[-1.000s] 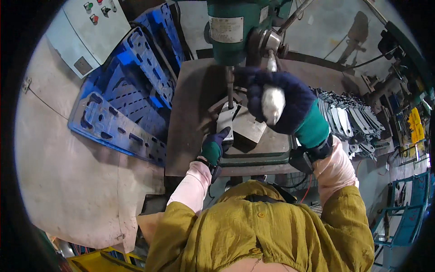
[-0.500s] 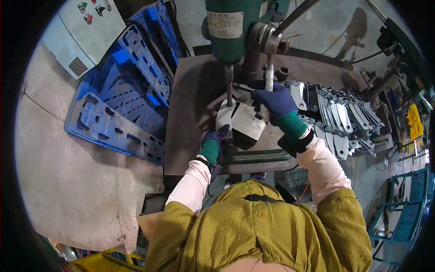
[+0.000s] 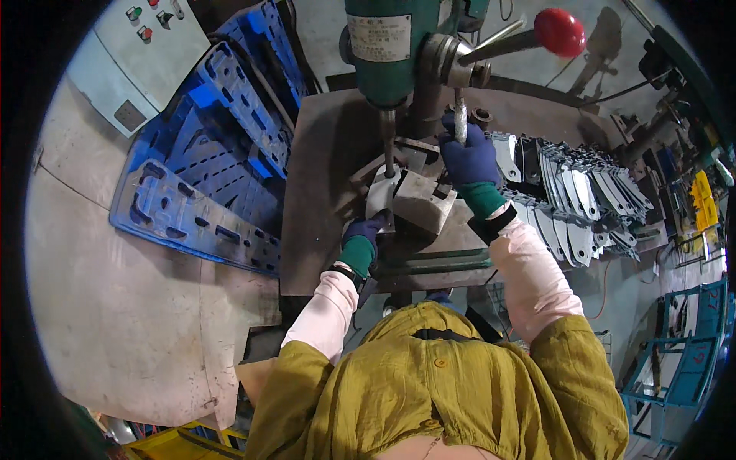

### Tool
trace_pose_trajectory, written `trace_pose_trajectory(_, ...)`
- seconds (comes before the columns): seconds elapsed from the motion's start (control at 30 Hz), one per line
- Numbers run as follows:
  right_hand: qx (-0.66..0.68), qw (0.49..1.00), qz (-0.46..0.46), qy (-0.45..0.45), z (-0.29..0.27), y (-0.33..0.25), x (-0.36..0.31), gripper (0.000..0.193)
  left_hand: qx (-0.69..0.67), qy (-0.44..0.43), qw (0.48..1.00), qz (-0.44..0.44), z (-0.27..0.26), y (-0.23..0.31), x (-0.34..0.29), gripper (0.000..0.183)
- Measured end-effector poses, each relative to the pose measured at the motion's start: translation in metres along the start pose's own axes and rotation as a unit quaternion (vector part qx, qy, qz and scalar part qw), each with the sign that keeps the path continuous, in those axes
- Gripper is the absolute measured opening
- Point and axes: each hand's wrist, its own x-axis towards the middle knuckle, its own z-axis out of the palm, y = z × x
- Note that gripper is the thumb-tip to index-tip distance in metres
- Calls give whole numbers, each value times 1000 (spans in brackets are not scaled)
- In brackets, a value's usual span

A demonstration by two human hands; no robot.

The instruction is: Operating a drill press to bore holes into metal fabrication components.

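Observation:
A green drill press point(image 3: 379, 73) stands in front of me, its spindle point(image 3: 389, 144) reaching down to a flat grey metal plate point(image 3: 379, 196). My left hand point(image 3: 362, 233), in a dark blue and green glove, is closed on the plate's near end. To the right of the plate sits a squared metal block point(image 3: 424, 202). My right hand point(image 3: 469, 161), gloved the same way, wraps round a silver feed handle point(image 3: 461, 123) of the press. Whether the drill tip touches the plate is hard to make out.
Several rows of similar metal plates point(image 3: 571, 192) lie stacked at the table's right. Blue plastic pallets point(image 3: 192, 207) lean at the left, below a grey control box point(image 3: 146, 61). A lever with a red knob point(image 3: 560, 32) sticks out from the press hub. A blue rack point(image 3: 690, 345) stands far right.
The press hub has turned, bringing the red-knobbed lever into view. My right hand has moved slightly right and away from me with the handle. My left hand stays at the plate.

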Motion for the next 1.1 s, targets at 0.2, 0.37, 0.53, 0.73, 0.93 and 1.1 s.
trace_pose_trajectory(0.2,-19,996,-69,56,7,-1,6,31,-72,-28,996,-44,-6,4,-8,49)
trace_pose_trajectory(0.37,-40,992,-99,73,11,9,8,38,-55,-28,998,-28,-4,8,-12,49)
trace_pose_trajectory(0.53,-93,974,-159,128,13,14,12,29,-93,-80,992,-4,-1,25,-37,43)
trace_pose_trajectory(0.73,-116,951,-239,160,19,24,19,37,-74,-58,995,-34,2,36,-47,38)
trace_pose_trajectory(0.93,-164,957,-211,112,16,49,44,42,-51,-64,997,-7,-2,22,-33,39)
trace_pose_trajectory(1.1,-264,922,-259,112,4,77,103,47,-27,-58,998,-3,2,15,-24,41)
